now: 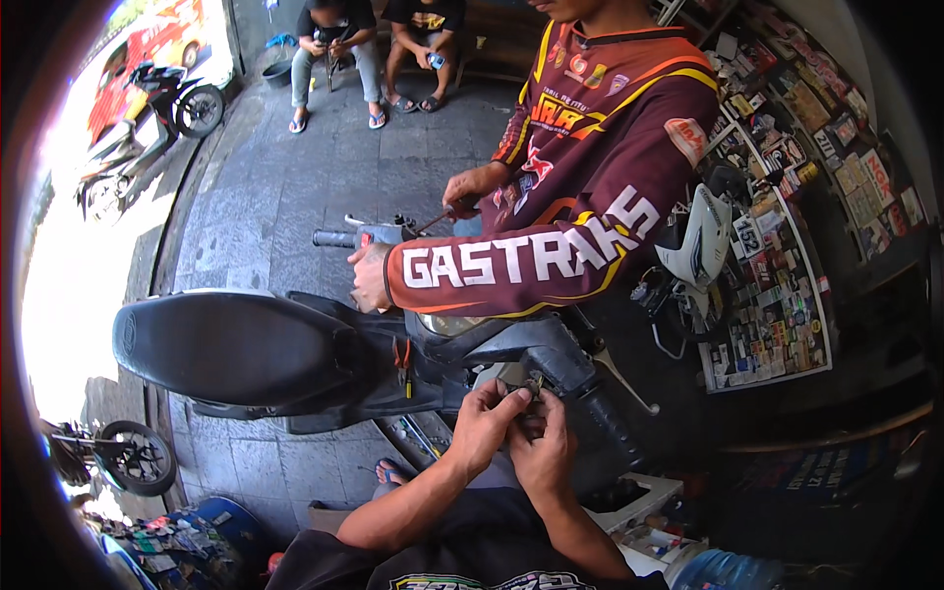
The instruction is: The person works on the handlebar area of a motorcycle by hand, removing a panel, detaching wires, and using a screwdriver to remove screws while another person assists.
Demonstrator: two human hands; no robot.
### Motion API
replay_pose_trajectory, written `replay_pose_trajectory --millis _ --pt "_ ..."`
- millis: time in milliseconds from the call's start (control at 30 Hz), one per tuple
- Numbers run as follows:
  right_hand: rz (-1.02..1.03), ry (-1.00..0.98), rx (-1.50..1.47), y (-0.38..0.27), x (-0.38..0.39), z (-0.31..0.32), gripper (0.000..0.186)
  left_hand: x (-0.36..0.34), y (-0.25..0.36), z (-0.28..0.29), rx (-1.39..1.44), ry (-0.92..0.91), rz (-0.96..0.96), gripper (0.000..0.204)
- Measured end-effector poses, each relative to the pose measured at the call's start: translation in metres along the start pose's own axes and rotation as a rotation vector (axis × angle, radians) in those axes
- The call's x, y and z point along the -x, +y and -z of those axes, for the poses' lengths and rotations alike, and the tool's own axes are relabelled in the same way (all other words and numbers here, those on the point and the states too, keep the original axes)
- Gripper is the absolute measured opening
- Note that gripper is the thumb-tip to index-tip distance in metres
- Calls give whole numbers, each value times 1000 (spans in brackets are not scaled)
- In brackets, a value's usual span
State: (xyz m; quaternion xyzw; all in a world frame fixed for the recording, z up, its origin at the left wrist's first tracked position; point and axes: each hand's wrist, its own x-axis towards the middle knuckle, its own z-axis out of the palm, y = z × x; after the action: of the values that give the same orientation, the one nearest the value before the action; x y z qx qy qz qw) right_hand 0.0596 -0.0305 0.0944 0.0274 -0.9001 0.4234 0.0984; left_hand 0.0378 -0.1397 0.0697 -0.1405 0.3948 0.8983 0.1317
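Observation:
My left hand [484, 423] and my right hand [544, 447] meet close together in front of me. Fingertips of both are pinched around a small dark metallic part [534, 385], mostly covered, so its kind cannot be made out. They are beside the scooter's handlebar cover [546, 352], near the black handlebar grip [615, 428] and the brake lever [626, 383]. Pliers with red-orange handles [401, 364] lie on the scooter body, left of my hands. Across the scooter, a co-worker in a maroon long-sleeved jersey [580, 147] has one hand [371, 278] over the handlebar area and grips a slim tool in the other [472, 190].
The long black scooter seat [236, 339] extends left. Shelves of small boxed goods [777, 334] and a white motorbike front [696, 236] stand at right. Two people sit on a bench [492, 54] at the back. A parked motorbike [147, 128] and a wheel [136, 457] are at left.

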Motion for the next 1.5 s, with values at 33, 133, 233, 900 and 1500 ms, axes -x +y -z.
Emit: replay_pose_trajectory --millis 33,133,233,900,1500 --pt "29 30 18 2 -2 -3 51 -1 1 2 -72 -3 -3 23" --pt "59 82 37 4 -6 -6 45 0 0 -5 -200 55 -189 25" --pt "21 75 3 -5 -7 0 41 -2 -1 -4 -74 18 -222 37" --pt "54 69 -69 0 -2 5 43 -18 6 -8 -263 47 -293 37" --pt "65 -1 -181 -2 -7 19 41 -14 10 -8 -334 3 -273 38"
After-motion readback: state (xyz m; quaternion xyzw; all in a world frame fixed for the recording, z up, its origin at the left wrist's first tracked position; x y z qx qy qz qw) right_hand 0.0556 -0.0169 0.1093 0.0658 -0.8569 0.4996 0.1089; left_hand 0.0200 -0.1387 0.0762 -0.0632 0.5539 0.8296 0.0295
